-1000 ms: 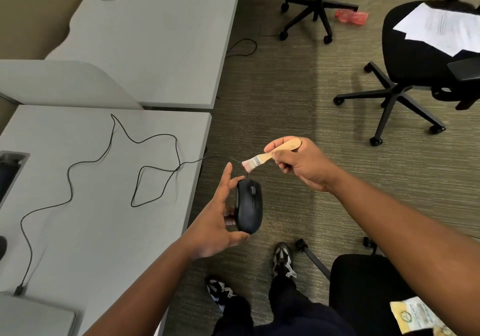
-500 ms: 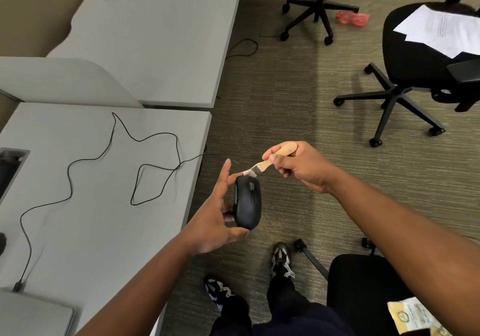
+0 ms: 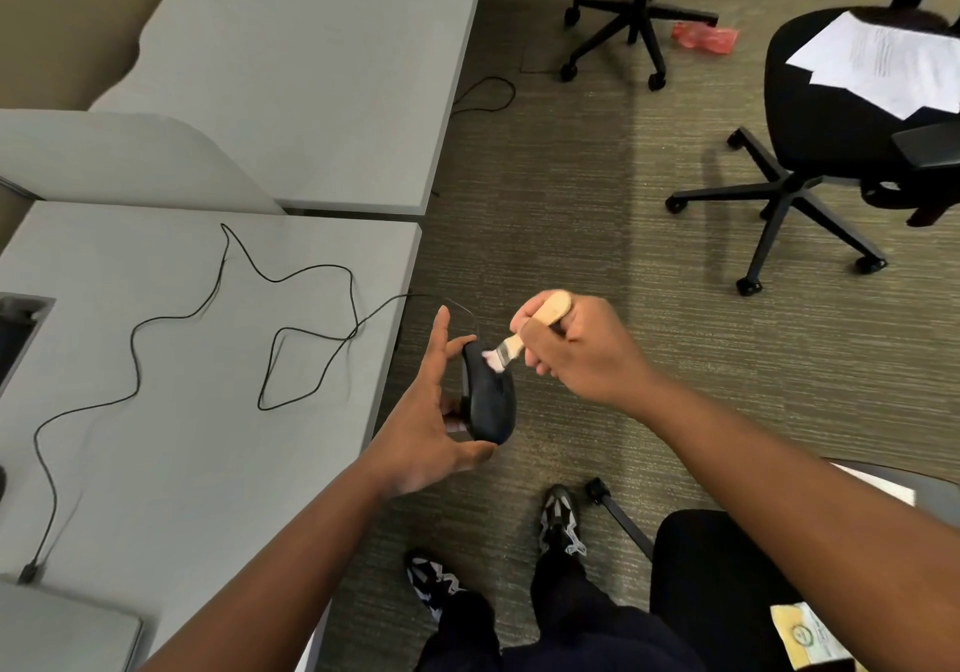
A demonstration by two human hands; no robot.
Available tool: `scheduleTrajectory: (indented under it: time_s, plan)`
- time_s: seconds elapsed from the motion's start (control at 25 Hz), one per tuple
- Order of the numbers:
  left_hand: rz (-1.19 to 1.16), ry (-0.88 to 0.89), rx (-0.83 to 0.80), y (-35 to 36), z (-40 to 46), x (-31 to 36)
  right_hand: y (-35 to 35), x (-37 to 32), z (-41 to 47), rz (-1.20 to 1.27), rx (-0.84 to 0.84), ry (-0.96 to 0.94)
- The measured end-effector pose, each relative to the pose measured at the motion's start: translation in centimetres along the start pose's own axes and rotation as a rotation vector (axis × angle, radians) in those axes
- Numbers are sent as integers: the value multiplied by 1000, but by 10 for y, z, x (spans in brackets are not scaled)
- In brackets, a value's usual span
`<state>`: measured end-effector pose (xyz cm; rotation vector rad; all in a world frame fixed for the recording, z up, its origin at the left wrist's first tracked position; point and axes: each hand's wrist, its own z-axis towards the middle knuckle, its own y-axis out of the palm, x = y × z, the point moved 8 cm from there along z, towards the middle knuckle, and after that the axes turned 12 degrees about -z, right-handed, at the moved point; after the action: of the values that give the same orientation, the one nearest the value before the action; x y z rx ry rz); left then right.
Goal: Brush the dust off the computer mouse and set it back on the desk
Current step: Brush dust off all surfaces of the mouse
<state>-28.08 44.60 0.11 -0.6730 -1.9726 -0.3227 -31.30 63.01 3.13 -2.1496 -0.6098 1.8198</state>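
A person's left hand (image 3: pixel 428 419) grips a black computer mouse (image 3: pixel 490 398) in the air above the carpet, just beside the grey tabletop (image 3: pixel 171 442) edge. The right hand (image 3: pixel 576 349) is closed around a small wooden-handled brush (image 3: pixel 524 331), its pale bristles touching the mouse's front end. The mouse cable (image 3: pixel 218 307) snakes across the tabletop.

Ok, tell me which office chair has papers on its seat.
The black chair at the far right: white papers lie on its seat. The chair at the top centre shows none.
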Motion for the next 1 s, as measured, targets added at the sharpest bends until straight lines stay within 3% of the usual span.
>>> scheduleTrajectory:
  time_s: [0.2, 0.36, 0.52, 0.68, 0.84, 1.0]
  plan:
    - [3, 17, 21, -1, 3, 4, -10, -11, -1, -27, 128, -73]
    - [-13, 21, 51, -3, 8, 2, 3, -10, -3, -93, 38, -50]
    - [-2, 32, 64, -4, 9, 1, -3, -11, -3, -25, 141, -43]
    - [-7, 27, 78, -5, 11, -1, 6, -11, 0, -127, 33, 1]
    - [-9, 16, 58, -2, 11, -3, -2, -16, 0, -98, 135, -35]
    - [-27, 8, 85, -5, 11, -4, 8, -9, -2, -118, 23, 53]
